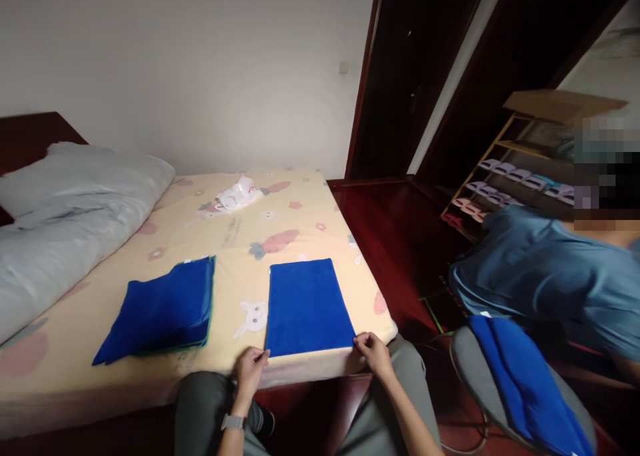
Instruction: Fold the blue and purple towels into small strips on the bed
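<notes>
A blue cloth [307,306] lies flat as a rectangle near the front edge of the bed. My left hand [251,369] pinches its near left corner between thumb and fingers. At the near right corner, my right hand [374,353] has the same cloth between thumb and fingertips. To the left rests a stack of blue cloths [165,306], its edges uneven and some rims green.
The bed [225,243] has a patterned yellow sheet, with a grey quilt [85,196] at left and a white plastic bag [239,195] toward the wall. A person in a blue shirt [545,269] is at right, by a chair [475,369] holding blue cloth [525,383] and a shoe rack [493,139].
</notes>
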`<state>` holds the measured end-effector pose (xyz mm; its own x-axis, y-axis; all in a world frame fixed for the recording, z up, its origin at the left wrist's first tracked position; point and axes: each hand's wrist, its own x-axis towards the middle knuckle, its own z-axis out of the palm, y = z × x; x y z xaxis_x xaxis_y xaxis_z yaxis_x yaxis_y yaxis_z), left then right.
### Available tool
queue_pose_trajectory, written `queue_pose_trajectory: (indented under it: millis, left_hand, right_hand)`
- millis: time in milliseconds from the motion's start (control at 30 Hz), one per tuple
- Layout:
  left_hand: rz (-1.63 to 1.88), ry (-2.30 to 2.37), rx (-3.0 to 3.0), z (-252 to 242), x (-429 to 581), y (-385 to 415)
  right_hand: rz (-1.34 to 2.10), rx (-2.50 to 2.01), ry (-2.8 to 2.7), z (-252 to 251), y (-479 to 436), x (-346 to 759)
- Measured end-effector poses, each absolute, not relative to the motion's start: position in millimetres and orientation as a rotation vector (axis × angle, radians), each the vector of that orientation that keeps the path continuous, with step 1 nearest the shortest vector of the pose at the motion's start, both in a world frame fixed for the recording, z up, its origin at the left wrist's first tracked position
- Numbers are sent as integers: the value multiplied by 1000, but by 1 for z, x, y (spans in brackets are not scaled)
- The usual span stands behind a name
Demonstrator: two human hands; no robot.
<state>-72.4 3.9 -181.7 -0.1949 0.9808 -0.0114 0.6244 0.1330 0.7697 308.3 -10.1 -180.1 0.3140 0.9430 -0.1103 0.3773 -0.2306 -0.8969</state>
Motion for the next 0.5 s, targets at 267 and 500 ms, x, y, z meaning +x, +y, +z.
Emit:
queue_pose_trajectory:
  millis: [267, 500]
  left_hand:
    - [990, 1839, 1877, -157, -67, -19]
    - [523, 1328, 2654, -133, -1, 1]
  right_hand:
    - [675, -1793, -1590, -161, -26, 314]
    - [399, -1454, -2204, -134, -11, 234]
